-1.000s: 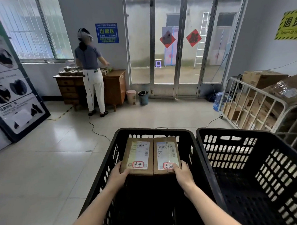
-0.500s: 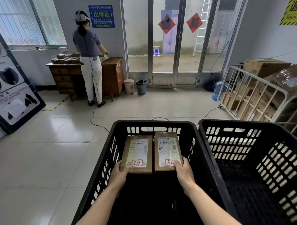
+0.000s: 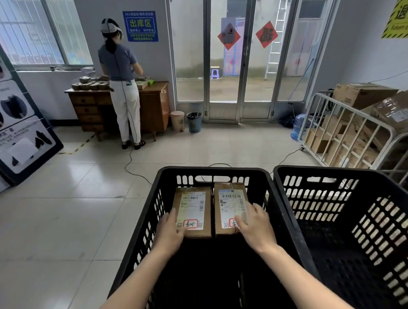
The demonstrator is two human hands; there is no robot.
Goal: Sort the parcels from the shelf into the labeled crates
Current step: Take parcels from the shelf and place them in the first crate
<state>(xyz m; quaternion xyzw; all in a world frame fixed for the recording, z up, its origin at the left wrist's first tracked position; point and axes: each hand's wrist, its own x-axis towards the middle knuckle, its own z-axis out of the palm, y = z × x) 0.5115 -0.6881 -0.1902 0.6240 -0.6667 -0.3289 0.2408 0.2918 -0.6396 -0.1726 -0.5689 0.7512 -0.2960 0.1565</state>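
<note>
Each at its 6 o'clock end, left hand [image 3: 169, 233] clasps left parcel [image 3: 193, 207] and right hand [image 3: 256, 226] clasps right parcel [image 3: 229, 200], labels upward, apparently for seating at the crate's [image 3: 213, 169] 12 o'clock wall.

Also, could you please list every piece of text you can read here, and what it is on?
"出库区": blue wall sign; its smaller lines are blurred.
"Return of th", cut off: yellow sign.
Labels on left parcel and right parcel: too small to read.
Leaning poster: blurred.
Red door diamond: unclear.
</note>
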